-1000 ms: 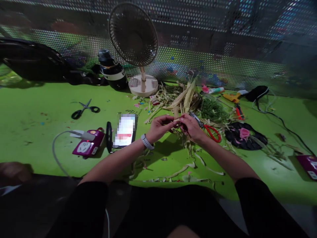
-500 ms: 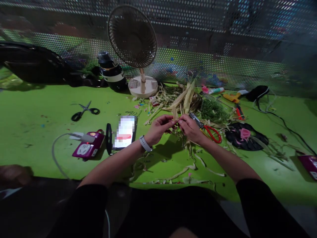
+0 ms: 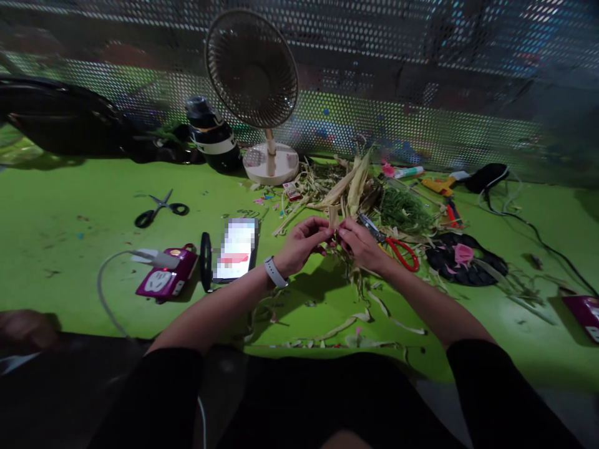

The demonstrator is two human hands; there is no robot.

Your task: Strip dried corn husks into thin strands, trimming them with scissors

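I am watching the left hand [image 3: 299, 245] and the right hand [image 3: 364, 245] pinching a husk strip [image 3: 334, 216] low down — it is standing before the husk pile [image 3: 357, 187]. It is seeming light, papery, maybe tearing easily — gentle fingertips across its width are suiting it.

Bare forearms [image 3: 216, 304] slanting inward, a person holds the left grip [image 3: 305, 242] and right grip [image 3: 359, 244] nearly touching out front, fingers [image 3: 352, 239] bent on both, tips set in a pinch.

Right fingers [image 3: 349, 231] more closed, husk strip [image 3: 333, 216] straighter
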